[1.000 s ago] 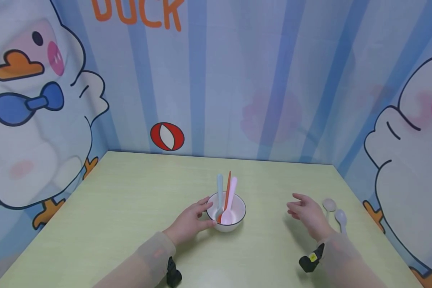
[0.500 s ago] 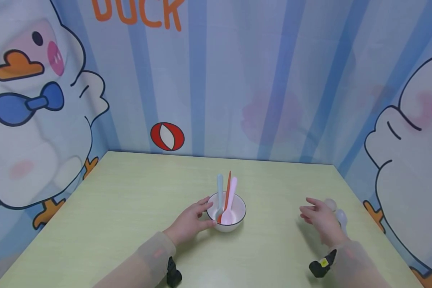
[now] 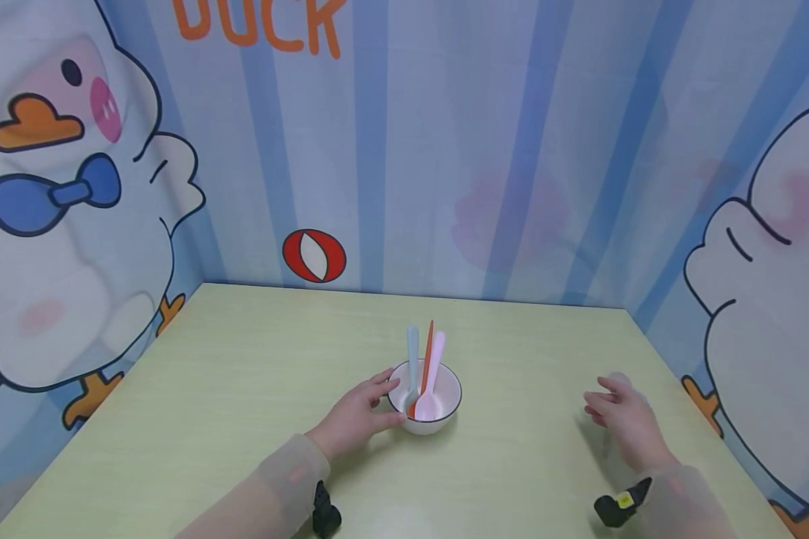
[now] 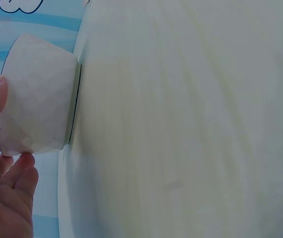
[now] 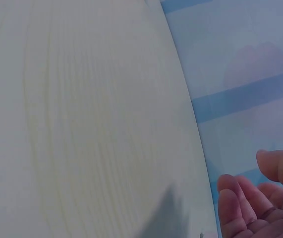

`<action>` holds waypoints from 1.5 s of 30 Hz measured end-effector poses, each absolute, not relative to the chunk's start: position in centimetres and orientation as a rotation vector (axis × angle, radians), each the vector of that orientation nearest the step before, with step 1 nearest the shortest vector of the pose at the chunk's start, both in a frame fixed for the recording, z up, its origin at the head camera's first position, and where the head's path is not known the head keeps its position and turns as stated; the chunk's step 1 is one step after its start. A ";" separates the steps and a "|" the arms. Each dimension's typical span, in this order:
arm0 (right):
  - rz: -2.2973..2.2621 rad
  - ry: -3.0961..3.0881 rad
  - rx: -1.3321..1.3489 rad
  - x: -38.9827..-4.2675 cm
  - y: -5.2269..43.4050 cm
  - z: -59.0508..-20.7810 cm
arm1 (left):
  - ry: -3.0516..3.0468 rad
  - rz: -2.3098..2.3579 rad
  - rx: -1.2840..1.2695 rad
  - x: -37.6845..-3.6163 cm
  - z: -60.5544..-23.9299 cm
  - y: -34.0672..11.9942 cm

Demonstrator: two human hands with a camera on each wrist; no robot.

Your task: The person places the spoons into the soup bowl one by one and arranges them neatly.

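Note:
A small white bowl with a dark rim stands on the table. Leaning in it are a light blue spoon, an orange utensil whose lower end is mostly hidden, and a pink spoon. My left hand grips the bowl's left side, thumb and fingers spread around its wall; the left wrist view shows the bowl's outside between them. Over at the right, my right hand hovers with loosely bent fingers and nothing in them. It covers most of a pale spoon lying on the table.
The pale wood-look table ends at a blue striped backdrop, with duck-printed panels at either side. Dark cameras sit on both wrists.
My right hand has moved right and slightly toward me, over the pale spoons, hiding most of them. The left hand and the bowl stay where they were.

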State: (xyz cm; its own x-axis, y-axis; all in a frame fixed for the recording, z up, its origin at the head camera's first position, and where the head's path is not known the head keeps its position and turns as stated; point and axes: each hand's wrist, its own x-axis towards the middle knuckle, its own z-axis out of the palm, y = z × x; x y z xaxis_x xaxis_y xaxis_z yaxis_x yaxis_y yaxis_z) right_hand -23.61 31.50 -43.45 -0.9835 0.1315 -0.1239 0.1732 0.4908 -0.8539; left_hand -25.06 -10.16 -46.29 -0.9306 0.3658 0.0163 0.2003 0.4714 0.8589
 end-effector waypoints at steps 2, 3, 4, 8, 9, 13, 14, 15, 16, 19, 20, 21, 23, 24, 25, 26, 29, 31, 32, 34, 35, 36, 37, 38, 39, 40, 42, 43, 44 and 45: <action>-1.543 2.677 0.307 -23.5 31.8 -43.5 | 2.543 1.450 0.489 -25.0 -46.3 -10.1; -1.550 2.676 0.322 -23.4 31.9 -43.5 | 2.542 1.451 0.490 -25.0 -46.2 -10.1; -1.559 2.676 0.332 -23.4 32.0 -43.5 | 2.542 1.450 0.490 -25.0 -46.2 -10.1; -1.588 2.684 0.392 -23.3 32.3 -43.6 | 2.544 1.451 0.492 -25.0 -46.2 -10.1; -1.587 2.690 0.410 -23.2 32.3 -43.7 | 2.543 1.452 0.492 -25.0 -46.2 -10.1; -1.561 2.729 0.486 -23.0 32.6 -44.0 | 2.541 1.452 0.487 -25.0 -46.2 -10.1; -1.540 2.742 0.509 -23.0 32.7 -44.2 | 2.538 1.453 0.483 -25.0 -46.2 -10.1; -1.518 2.757 0.529 -22.9 32.8 -44.2 | 2.538 1.454 0.483 -25.0 -46.2 -10.1; -1.492 2.772 0.551 -22.8 32.9 -44.3 | 2.537 1.457 0.482 -25.0 -46.2 -10.1; -1.420 2.814 0.601 -22.7 33.1 -44.5 | 2.540 1.459 0.490 -25.0 -46.2 -10.2; -1.389 2.830 0.614 -22.7 33.2 -44.6 | 2.540 1.457 0.489 -25.0 -46.2 -10.2; -1.364 2.845 0.623 -22.7 33.3 -44.6 | 2.544 1.457 0.493 -25.0 -46.2 -10.2; -1.314 2.876 0.627 -22.7 33.4 -44.7 | 2.549 1.454 0.499 -25.1 -46.2 -10.2; -1.290 2.890 0.620 -22.7 33.4 -44.8 | 2.551 1.452 0.500 -25.1 -46.2 -10.2; -1.267 2.901 0.614 -22.7 33.4 -44.8 | 2.552 1.451 0.501 -25.1 -46.2 -10.2; -1.240 2.914 0.604 -22.7 33.5 -44.9 | 2.554 1.449 0.502 -25.1 -46.2 -10.2; -1.173 2.938 0.564 -22.7 33.6 -45.1 | 2.555 1.446 0.504 -25.1 -46.2 -10.2; -1.124 2.950 0.537 -22.7 33.8 -45.2 | 2.556 1.441 0.499 -25.0 -46.1 -10.2; -1.102 2.951 0.527 -22.7 33.9 -45.3 | 2.556 1.439 0.496 -25.0 -46.1 -10.2; -1.072 2.943 0.522 -22.8 34.0 -45.5 | 2.558 1.435 0.494 -25.0 -46.0 -10.2; -1.062 2.936 0.526 -22.8 34.0 -45.6 | 2.560 1.434 0.494 -25.0 -46.0 -10.2; -1.058 2.924 0.537 -22.9 34.1 -45.8 | 2.560 1.433 0.493 -24.9 -46.0 -10.1; -1.059 2.907 0.548 -22.9 34.1 -46.0 | 2.561 1.433 0.495 -24.9 -45.9 -10.1; -1.058 2.892 0.563 -23.0 34.2 -46.1 | 2.562 1.431 0.497 -24.9 -45.9 -10.1; -1.063 2.875 0.581 -23.1 34.2 -46.2 | 2.562 1.431 0.498 -24.9 -45.9 -10.1; -1.067 2.859 0.601 -23.1 34.1 -46.2 | 2.562 1.431 0.499 -24.9 -45.9 -10.1; -1.071 2.832 0.628 -23.2 34.1 -46.3 | 2.562 1.432 0.497 -24.8 -45.9 -10.0; -1.068 2.828 0.635 -23.2 34.1 -46.3 | 2.562 1.432 0.497 -24.8 -45.9 -10.0; -1.059 2.826 0.647 -23.3 34.0 -46.3 | 2.562 1.432 0.496 -24.8 -45.9 -10.0; -1.052 2.822 0.653 -23.3 34.0 -46.3 | 2.562 1.431 0.493 -24.8 -45.9 -10.0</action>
State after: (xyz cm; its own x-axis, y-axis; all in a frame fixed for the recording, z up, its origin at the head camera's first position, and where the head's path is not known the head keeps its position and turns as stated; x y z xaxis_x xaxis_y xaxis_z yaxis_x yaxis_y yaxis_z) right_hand -23.28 33.95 -46.26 -0.9083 0.3675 -0.1998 0.4085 0.6772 -0.6120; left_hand -24.80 -9.99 -45.93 -0.9317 0.3628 0.0159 0.2037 0.4859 0.8499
